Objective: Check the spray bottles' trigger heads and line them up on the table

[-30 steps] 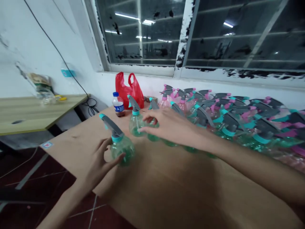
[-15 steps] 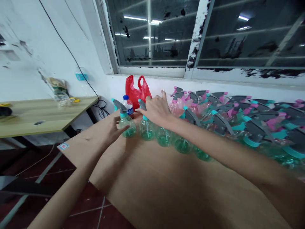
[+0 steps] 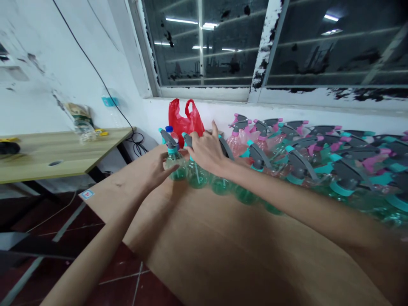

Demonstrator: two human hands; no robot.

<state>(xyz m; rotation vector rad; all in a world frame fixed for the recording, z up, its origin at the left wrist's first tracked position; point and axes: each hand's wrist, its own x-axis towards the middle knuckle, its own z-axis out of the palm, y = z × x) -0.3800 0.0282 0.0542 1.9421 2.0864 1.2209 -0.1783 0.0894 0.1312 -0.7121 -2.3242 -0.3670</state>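
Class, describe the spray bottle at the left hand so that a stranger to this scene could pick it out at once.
Start at the window, then drop to the red bag below it. From in front of the bag, a row of green spray bottles runs rightward. The target bottle is the leftmost, the only one with the left hand at its side.

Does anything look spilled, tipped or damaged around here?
The window frame looks damaged: its white paint is patchy, with dark blotches. The front green spray bottles stand upright, and no spill shows on the table.
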